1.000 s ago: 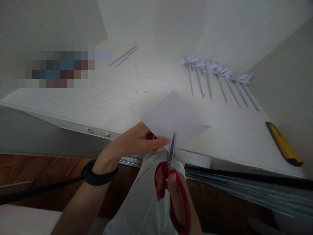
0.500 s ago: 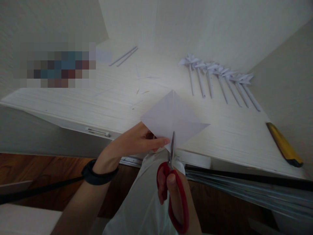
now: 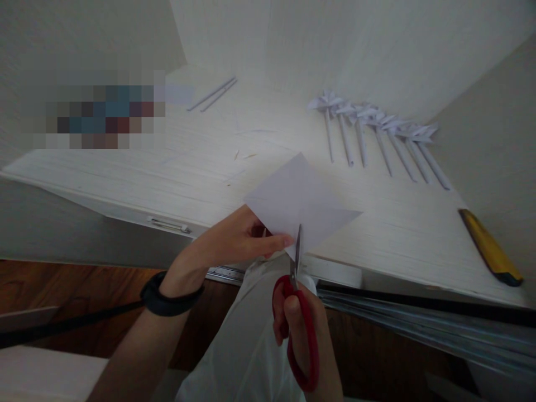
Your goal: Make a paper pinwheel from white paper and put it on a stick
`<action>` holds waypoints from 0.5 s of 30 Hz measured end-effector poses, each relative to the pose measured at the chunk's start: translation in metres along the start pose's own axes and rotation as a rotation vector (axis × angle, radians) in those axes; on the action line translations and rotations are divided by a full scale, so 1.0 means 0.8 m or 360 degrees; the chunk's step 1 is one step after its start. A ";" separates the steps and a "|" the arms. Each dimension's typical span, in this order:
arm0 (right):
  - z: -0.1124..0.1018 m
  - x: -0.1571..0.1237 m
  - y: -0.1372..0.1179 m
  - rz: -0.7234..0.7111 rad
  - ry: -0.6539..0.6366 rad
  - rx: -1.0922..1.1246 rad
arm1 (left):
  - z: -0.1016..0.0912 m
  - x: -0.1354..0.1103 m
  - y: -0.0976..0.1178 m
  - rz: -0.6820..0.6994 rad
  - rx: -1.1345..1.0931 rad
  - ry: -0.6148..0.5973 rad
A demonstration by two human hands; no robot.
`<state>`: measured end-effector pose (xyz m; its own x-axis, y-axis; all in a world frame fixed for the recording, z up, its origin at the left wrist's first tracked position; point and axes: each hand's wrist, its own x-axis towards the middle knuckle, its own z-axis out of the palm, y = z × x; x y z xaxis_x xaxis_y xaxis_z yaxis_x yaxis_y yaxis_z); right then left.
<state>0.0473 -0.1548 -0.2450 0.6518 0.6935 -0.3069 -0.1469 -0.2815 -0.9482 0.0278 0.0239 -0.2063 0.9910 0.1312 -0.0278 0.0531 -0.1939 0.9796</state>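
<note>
A square sheet of white paper (image 3: 299, 190) lies turned like a diamond over the table's front edge. My left hand (image 3: 255, 237) pinches its near left side, thumb on top and fingers underneath. My right hand (image 3: 295, 324) grips red-handled scissors (image 3: 309, 340), fingers through the loops. The blades point away from me and straddle the paper near its closest corner, just right of my left thumb. How far the cut runs under the blade I cannot tell.
Several paper pinwheels on rolled sticks (image 3: 377, 125) lie in a row at the back right. Two thin paper rolls (image 3: 213, 94) and small scraps (image 3: 250, 156) are farther left. A yellow and black utility knife (image 3: 489, 248) rests at the right edge. An open drawer rail (image 3: 419, 318) sits below.
The scissor handles have drawn a little closer together. Both hands and the paper otherwise stay nearly in place, with a slight shift of the view.
</note>
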 end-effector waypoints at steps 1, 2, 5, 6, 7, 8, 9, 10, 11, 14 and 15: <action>0.000 0.000 0.000 -0.0014 0.0019 -0.0024 | -0.001 0.001 0.000 0.0013 0.0012 -0.0023; -0.001 0.000 0.000 -0.0021 0.0033 -0.0045 | -0.002 0.002 0.000 0.0029 0.0023 -0.0050; -0.002 0.000 -0.002 -0.0036 0.0048 -0.0081 | -0.004 0.003 -0.001 0.0070 0.0032 -0.0106; -0.003 0.001 -0.002 -0.0050 0.0057 -0.0092 | -0.004 0.003 -0.001 0.0076 0.0025 -0.0106; -0.003 0.001 -0.003 -0.0067 0.0068 -0.0103 | -0.004 0.003 -0.001 0.0077 0.0021 -0.0101; -0.003 0.001 -0.003 -0.0082 0.0080 -0.0113 | -0.004 0.002 -0.001 0.0072 0.0018 -0.0092; -0.003 0.001 -0.003 -0.0096 0.0093 -0.0120 | -0.004 0.002 -0.001 0.0064 0.0016 -0.0083; -0.002 0.001 -0.002 -0.0104 0.0106 -0.0127 | -0.003 0.002 -0.001 0.0055 0.0015 -0.0079; -0.002 0.001 -0.002 -0.0108 0.0117 -0.0133 | -0.003 0.002 -0.001 0.0052 0.0016 -0.0083; -0.001 -0.001 0.001 -0.0098 0.0133 -0.0144 | -0.003 0.001 -0.001 0.0051 0.0029 -0.0104; 0.000 -0.001 0.002 -0.0093 0.0127 -0.0145 | -0.003 0.002 -0.001 0.0046 0.0038 -0.0105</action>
<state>0.0466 -0.1562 -0.2466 0.7151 0.6565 -0.2402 -0.0411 -0.3035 -0.9519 0.0287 0.0267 -0.2069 0.9980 0.0610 -0.0137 0.0268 -0.2201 0.9751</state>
